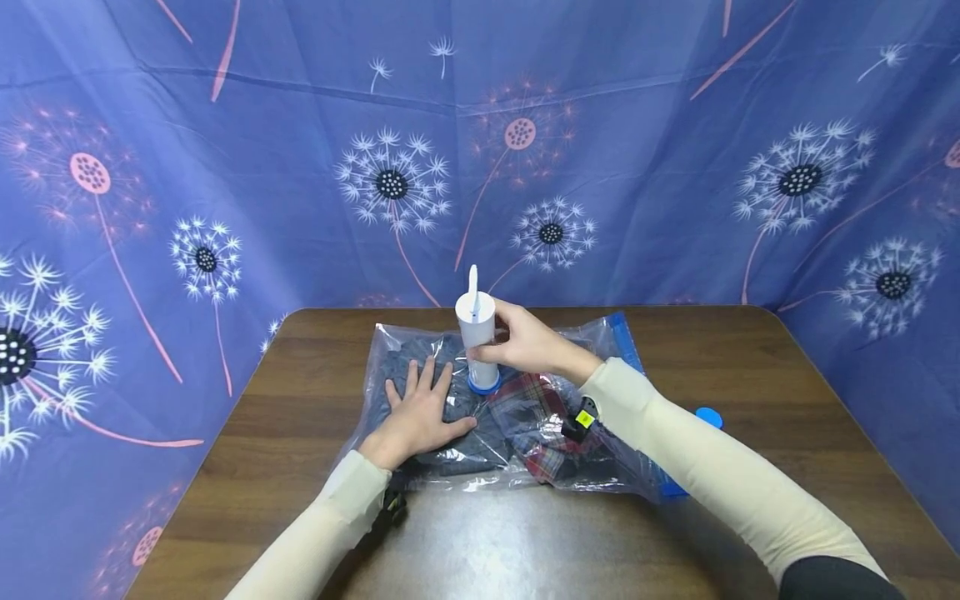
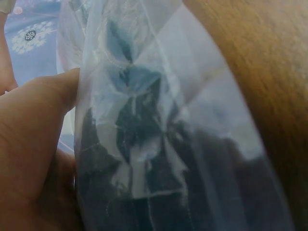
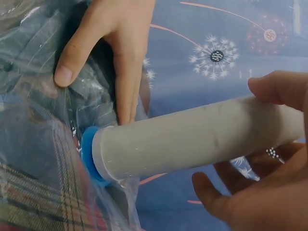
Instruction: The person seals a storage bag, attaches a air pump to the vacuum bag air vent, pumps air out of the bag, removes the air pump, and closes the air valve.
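A clear plastic vacuum storage bag (image 1: 378, 342) lies flat with a dark grey garment (image 1: 468, 457) and a red plaid garment (image 1: 536, 408) inside. On its blue valve ring (image 3: 89, 154) stands a white hand pump (image 1: 477, 333), upright, its handle sticking up at the top. My right hand (image 1: 528, 342) holds the pump's upper body, thumb on one side and fingers curled round the other. Left of the pump, my left hand (image 1: 420, 419) presses on the bag with fingers spread over the grey garment. In the left wrist view the bag's bulging side (image 2: 144, 144) fills the middle.
A round blue cap (image 1: 708, 417) lies on the brown wooden table (image 1: 780, 433), right of the bag and partly behind my right sleeve. The blue zip strip (image 1: 626, 340) runs along the bag's right edge. A blue dandelion-print cloth (image 1: 637, 167) hangs behind the table and at its sides.
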{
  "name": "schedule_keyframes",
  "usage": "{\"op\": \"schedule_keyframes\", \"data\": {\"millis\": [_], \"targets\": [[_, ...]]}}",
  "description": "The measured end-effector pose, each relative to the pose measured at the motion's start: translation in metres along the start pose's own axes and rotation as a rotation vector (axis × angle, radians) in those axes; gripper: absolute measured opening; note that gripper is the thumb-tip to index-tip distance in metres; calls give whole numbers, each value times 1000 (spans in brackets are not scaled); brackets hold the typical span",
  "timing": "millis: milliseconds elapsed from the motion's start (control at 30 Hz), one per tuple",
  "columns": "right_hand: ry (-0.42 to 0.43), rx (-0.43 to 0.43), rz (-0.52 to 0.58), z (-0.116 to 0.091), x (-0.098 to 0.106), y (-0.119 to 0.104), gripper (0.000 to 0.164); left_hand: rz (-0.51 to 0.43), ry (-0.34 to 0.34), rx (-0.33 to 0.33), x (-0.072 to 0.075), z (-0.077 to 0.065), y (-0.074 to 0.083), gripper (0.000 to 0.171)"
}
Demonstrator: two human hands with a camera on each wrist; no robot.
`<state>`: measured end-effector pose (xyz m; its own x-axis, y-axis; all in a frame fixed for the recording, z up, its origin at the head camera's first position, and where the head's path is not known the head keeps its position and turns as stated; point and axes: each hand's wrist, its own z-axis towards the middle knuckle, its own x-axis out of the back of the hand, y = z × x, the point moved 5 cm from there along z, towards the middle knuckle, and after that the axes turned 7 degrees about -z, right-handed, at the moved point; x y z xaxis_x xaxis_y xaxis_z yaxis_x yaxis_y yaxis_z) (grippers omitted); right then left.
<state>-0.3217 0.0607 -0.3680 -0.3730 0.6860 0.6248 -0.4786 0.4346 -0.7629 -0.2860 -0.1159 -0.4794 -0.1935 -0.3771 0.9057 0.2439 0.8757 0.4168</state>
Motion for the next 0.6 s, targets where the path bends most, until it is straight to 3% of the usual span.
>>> {"op": "schedule_keyframes", "data": {"millis": [133, 333, 600], "targets": [[-21, 28, 53, -4, 2, -3, 66, -6, 1, 7, 0, 0, -1, 106], [-46, 37, 39, -6, 1, -5, 67, -6, -1, 9, -2, -1, -2, 107], [-15, 4, 23, -9, 8, -5, 61, -2, 2, -4, -2, 3, -2, 107]]}}
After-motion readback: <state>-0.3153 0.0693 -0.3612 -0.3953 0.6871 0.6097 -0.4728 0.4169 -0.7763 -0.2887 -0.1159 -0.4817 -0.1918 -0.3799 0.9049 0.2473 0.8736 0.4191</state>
